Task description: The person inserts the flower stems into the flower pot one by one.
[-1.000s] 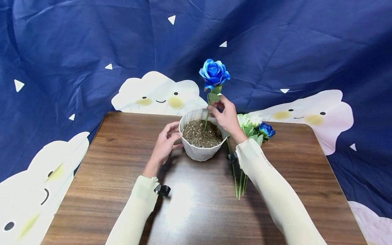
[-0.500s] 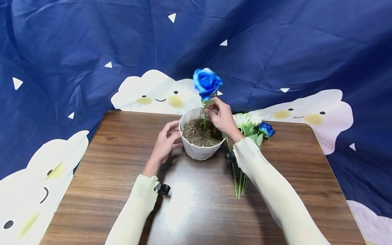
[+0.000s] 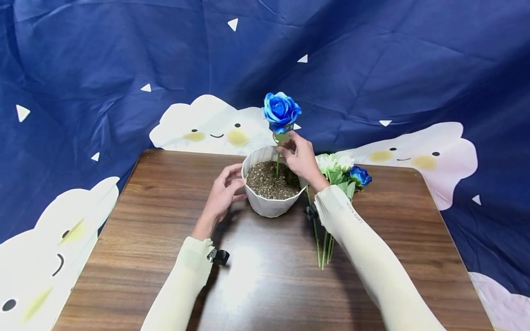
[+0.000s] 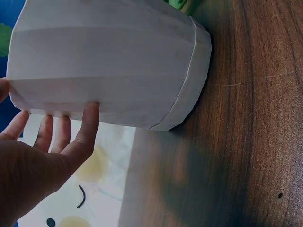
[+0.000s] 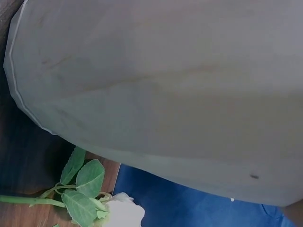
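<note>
On the surface (image 3: 165, 207), we touch the pot (image 3: 271, 208) with the left hand (image 3: 219, 195), fingers apart, and pinch the upright blue rose (image 3: 281, 110) with the right hand (image 3: 302, 158), its stem (image 3: 277, 168) meeting the pot's soil (image 3: 262, 181), while more flowers (image 3: 338, 176) lie near the pot, to its right.

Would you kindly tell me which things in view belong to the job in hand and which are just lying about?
In use:
blue rose with green stem, held by right hand
white faceted pot, touched by left hand
brown granular soil

Lying about, perhaps for later:
white flowers with green leaves
second blue rose beside them
</note>
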`<act>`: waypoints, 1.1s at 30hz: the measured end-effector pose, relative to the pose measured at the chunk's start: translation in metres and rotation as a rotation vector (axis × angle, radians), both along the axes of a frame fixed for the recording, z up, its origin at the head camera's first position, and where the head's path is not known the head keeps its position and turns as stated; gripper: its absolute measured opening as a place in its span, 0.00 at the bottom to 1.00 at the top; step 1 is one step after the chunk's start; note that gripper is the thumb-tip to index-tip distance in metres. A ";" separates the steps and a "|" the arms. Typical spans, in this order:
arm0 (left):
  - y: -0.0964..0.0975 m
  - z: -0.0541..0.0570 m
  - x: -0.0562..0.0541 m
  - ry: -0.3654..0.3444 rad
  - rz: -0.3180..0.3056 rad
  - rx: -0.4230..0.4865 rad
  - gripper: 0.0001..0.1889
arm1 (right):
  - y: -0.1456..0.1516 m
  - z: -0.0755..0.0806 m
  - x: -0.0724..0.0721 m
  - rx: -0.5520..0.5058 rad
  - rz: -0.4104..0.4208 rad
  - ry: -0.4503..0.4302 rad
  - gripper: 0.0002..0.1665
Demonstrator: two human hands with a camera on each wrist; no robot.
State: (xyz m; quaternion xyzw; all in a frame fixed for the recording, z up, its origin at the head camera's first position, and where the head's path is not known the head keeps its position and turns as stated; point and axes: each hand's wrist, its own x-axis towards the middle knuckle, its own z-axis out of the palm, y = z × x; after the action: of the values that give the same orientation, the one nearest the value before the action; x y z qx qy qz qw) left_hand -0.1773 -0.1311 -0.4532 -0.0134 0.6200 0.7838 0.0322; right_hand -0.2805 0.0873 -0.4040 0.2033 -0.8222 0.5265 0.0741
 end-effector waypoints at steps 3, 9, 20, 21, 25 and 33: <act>0.000 0.002 0.000 -0.001 0.001 -0.004 0.27 | 0.001 0.001 0.000 0.056 -0.020 0.040 0.07; 0.001 0.003 0.000 -0.006 0.004 -0.012 0.27 | 0.003 0.003 0.000 0.117 -0.029 0.065 0.07; -0.003 0.001 0.004 -0.020 -0.002 -0.013 0.27 | -0.002 -0.003 0.005 0.000 -0.009 -0.016 0.07; -0.003 0.001 0.005 -0.024 0.000 -0.013 0.27 | -0.002 -0.003 0.005 -0.021 0.003 -0.026 0.07; -0.003 0.001 0.005 -0.023 0.001 -0.010 0.27 | 0.000 -0.001 0.006 -0.065 0.030 -0.019 0.10; 0.001 0.003 0.002 -0.015 0.005 -0.013 0.27 | 0.018 0.012 0.010 -0.116 -0.011 0.011 0.13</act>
State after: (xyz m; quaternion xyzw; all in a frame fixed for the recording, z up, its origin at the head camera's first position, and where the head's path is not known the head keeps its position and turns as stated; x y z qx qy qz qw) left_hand -0.1749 -0.1305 -0.4506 -0.0213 0.6247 0.7798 0.0348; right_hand -0.2709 0.1055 -0.3924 0.1967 -0.7912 0.5716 0.0931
